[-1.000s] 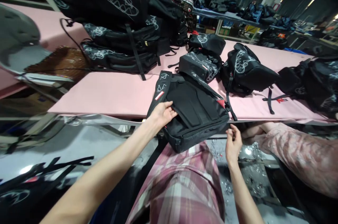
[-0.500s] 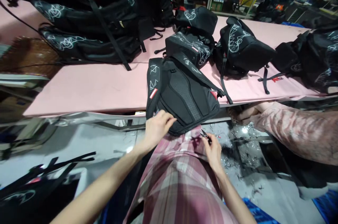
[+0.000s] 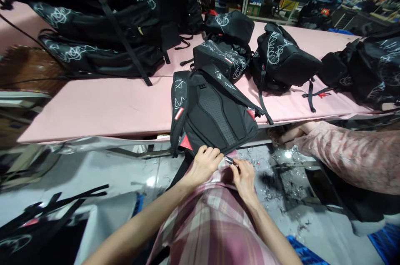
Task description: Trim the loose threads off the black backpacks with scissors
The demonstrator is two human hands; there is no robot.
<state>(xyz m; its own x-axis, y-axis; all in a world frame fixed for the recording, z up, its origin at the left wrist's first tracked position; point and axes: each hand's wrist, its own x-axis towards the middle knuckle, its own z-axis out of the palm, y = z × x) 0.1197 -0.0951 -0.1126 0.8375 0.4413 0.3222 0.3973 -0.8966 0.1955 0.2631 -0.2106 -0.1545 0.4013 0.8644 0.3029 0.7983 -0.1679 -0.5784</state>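
A black backpack [image 3: 212,111] lies back-panel up on the pink table, its lower edge hanging over the near side above my plaid-covered lap. My left hand [image 3: 204,164] is closed on that lower edge. My right hand [image 3: 243,175] sits right beside it, fingers pinched around small thread snips [image 3: 230,160] whose tip touches the backpack's bottom edge.
Several black backpacks [image 3: 284,63] with white scribble prints stand further back on the pink table [image 3: 103,106], with a tall stack [image 3: 103,27] at the left. Another person's leg in pink patterned cloth [image 3: 350,158] is at my right. Thread scraps litter the floor [image 3: 281,186].
My left hand slid from the back panel down to the backpack's bottom edge. My right hand moved left with the snips and met it there. The view tilted downward.
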